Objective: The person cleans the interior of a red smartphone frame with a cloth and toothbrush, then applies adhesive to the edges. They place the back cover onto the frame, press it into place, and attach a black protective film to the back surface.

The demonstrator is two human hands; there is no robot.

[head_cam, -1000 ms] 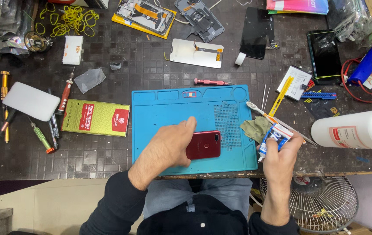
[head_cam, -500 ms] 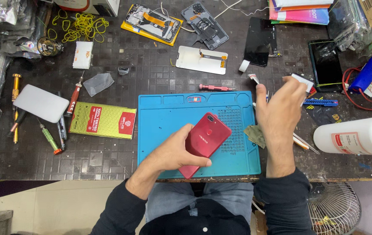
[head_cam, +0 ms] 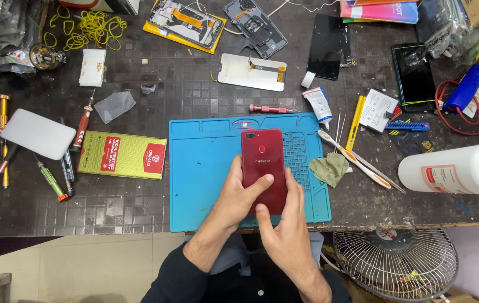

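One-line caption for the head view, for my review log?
Both hands, left and right, hold a red phone back-up over a blue mat.

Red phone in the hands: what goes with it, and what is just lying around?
In use: red phone, left hand, right hand, blue mat.

Lying about: white bottle, toothbrush, green box, yellow rubber bands, red screwdriver.

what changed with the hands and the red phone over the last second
The right hand let go of the small white-and-blue tube, which now lies above the blue work mat, and came back to the glossy red phone. Both hands now hold the phone, back side up and lengthwise over the mat; the left hand kept its grip throughout. The tools and parts around the mat stayed put.
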